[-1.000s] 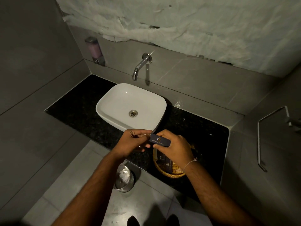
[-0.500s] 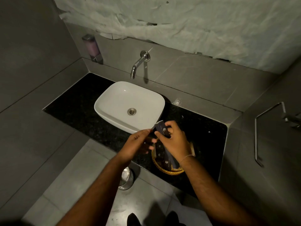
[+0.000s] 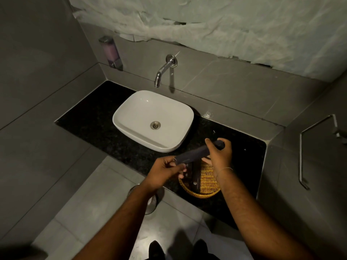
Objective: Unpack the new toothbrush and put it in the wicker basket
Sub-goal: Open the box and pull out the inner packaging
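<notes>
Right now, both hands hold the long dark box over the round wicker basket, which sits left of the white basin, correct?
Not quite: the head view shows the round wicker basket right of the white basin. Both hands, left and right, do hold the long dark box over it.

A bathroom: white basin [image 3: 153, 120] on a black stone tabletop [image 3: 90, 117], wall tap [image 3: 165, 69], soap dispenser [image 3: 110, 51], grey tiled walls

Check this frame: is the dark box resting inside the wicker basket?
No, the dark box is held in the air above the wicker basket, with the left hand and right hand gripping its ends.
</notes>
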The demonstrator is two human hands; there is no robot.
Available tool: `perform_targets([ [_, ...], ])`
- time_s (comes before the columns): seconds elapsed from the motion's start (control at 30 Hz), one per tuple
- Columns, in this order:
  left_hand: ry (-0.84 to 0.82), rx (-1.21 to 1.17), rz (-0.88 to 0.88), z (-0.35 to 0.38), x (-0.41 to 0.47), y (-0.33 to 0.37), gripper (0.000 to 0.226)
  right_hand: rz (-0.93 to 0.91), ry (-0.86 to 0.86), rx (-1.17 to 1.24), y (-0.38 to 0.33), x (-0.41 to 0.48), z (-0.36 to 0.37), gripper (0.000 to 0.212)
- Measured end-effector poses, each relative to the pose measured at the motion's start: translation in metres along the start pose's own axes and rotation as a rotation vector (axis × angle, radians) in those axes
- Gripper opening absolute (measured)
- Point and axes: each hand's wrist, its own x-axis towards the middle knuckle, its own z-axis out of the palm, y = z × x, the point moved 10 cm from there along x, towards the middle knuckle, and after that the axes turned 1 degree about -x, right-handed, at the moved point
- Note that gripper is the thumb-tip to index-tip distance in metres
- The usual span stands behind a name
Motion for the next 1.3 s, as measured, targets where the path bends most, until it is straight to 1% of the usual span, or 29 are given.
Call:
perform_targets([
  [0.03,0.010,-0.018,0.003,-0.005,0.000,0.004,0.012,0.026,0.000,-0.041,0.006,0.000,-0.004,0.054],
  [0.1,0.011,-0.018,0.018,-0.013,0.000,0.012,0.018,-0.011,-0.005,-0.270,0.008,-0.002,-0.009,0.055],
  [0.13,-0.003,0.000,0.023,-0.015,0.000,0.016,0.022,-0.070,-0.039,-0.390,0.004,-0.006,-0.006,0.054],
  [0.2,-0.041,0.018,0.026,-0.015,0.000,0.022,0.026,-0.222,-0.188,-0.516,-0.010,-0.022,0.012,0.042],
  [0.27,-0.067,0.014,0.016,-0.013,0.002,0.025,0.028,-0.311,-0.384,-0.550,-0.021,-0.046,0.036,0.025],
  [0.3,-0.078,0.008,0.012,-0.010,0.002,0.027,0.030,-0.310,-0.475,-0.549,-0.023,-0.057,0.045,0.022],
  [0.33,-0.087,0.004,0.012,-0.009,0.003,0.028,0.033,-0.303,-0.552,-0.540,-0.023,-0.066,0.052,0.024],
  [0.4,-0.085,-0.019,-0.007,-0.008,0.005,0.029,0.042,-0.289,-0.667,-0.496,-0.019,-0.077,0.061,0.025],
  [0.47,-0.057,-0.075,-0.071,-0.014,0.005,0.025,0.047,-0.286,-0.719,-0.449,-0.016,-0.082,0.063,0.013],
  [0.53,-0.058,-0.047,-0.072,-0.019,0.005,0.027,0.038,-0.336,-0.716,-0.464,-0.019,-0.084,0.062,0.019],
  [0.57,-0.062,0.002,-0.047,-0.021,0.003,0.029,0.032,-0.396,-0.694,-0.507,-0.023,-0.086,0.060,0.022],
  [0.63,-0.054,0.057,-0.002,-0.023,0.002,0.033,0.025,-0.517,-0.663,-0.604,-0.031,-0.091,0.058,0.021],
  [0.7,-0.010,0.055,0.018,-0.027,0.000,0.036,0.024,-0.587,-0.640,-0.659,-0.038,-0.095,0.059,0.016],
  [0.83,0.033,0.059,0.039,-0.032,-0.003,0.043,0.026,-0.635,-0.591,-0.709,-0.045,-0.096,0.061,0.023],
  [0.97,0.049,0.046,0.050,-0.035,-0.004,0.046,0.029,-0.673,-0.589,-0.782,-0.044,-0.098,0.063,0.019],
  [1.03,0.049,0.035,0.049,-0.035,-0.006,0.047,0.030,-0.698,-0.571,-0.815,-0.043,-0.098,0.063,0.026],
  [1.2,0.051,0.096,0.105,-0.039,-0.007,0.053,0.017,-0.764,-0.543,-0.865,-0.040,-0.097,0.064,0.037],
  [1.3,0.042,0.108,0.085,-0.042,-0.005,0.054,0.014,-0.796,-0.526,-0.889,-0.038,-0.097,0.065,0.041],
])
